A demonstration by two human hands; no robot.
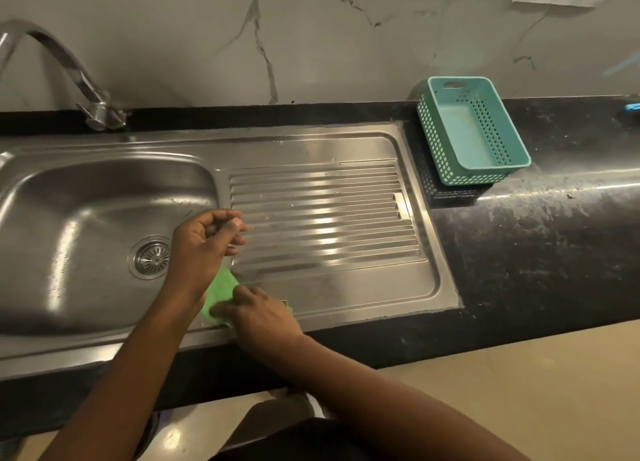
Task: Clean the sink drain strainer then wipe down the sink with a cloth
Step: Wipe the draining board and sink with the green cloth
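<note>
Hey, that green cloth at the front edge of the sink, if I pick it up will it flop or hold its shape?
Probably floppy: the green cloth lies bunched and uneven under the right hand. Likely light, as it looks thin and small beside that hand. It may slide easily, since the steel sink rim beneath looks smooth and shiny.

One sink [363,287], with one drain strainer [151,256] in its single basin. One faucet [69,72] behind the sink. One green cloth [218,290] on the sink's front edge. Two hands above the sink: left hand [204,249], right hand [259,311]. One teal basket [474,131] on the surface [519,252] right of the sink.
</note>
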